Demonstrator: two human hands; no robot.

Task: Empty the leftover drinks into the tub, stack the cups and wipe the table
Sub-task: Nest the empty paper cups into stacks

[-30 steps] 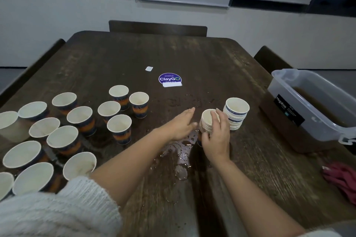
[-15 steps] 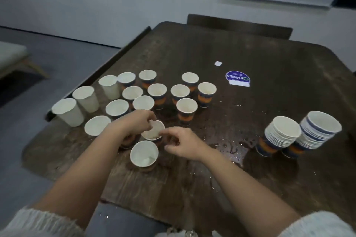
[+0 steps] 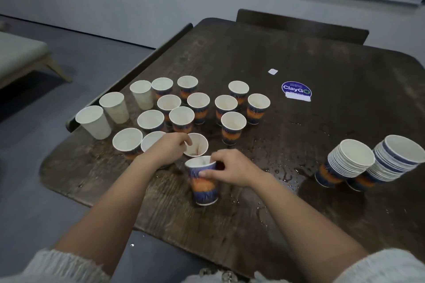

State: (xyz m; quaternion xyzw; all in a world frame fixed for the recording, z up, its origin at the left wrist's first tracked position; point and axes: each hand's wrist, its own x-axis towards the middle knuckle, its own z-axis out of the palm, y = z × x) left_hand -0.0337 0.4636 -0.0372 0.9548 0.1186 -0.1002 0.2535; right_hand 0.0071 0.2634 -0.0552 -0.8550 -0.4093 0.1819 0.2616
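Two paper cups being gripped over the wet table.
An orange-and-blue printed paper cup (image 3: 204,182) is being pinched at its rim by the curled right hand (image 3: 232,169); a stained white-lined paper cup (image 3: 196,145) is being held by the left hand's (image 3: 169,148) bent fingers.

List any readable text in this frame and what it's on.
"ClayGO": on the round blue sticker on the table.
Small print under that word, and the white strip at the sticker's lower edge: too blurred to read.
Small white tag on the table: nothing legible.
Orange and blue printed cups: pattern only, no words readable.
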